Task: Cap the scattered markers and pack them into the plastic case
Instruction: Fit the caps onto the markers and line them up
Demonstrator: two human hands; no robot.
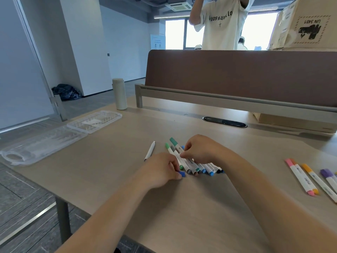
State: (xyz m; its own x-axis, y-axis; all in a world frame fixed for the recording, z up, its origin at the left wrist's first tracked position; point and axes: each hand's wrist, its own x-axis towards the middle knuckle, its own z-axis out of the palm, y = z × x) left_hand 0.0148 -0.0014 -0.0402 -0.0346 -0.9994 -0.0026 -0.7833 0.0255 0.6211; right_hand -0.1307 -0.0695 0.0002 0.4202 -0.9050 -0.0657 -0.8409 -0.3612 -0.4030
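Hands (160,169) (199,149) gripping markers (189,162), beige desk (109,161), brown divider (237,75)

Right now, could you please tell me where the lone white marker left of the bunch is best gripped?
Probably mid-barrel, pinched across its width from straight above. The lone white marker lies flat on the table, apart from the bunch, so both long sides are free; its near end sits close by the left hand, so the middle looks easier.

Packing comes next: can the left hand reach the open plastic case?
Probably yes: the plastic case lies open on the left hand's side; just one white marker lies on the table between.
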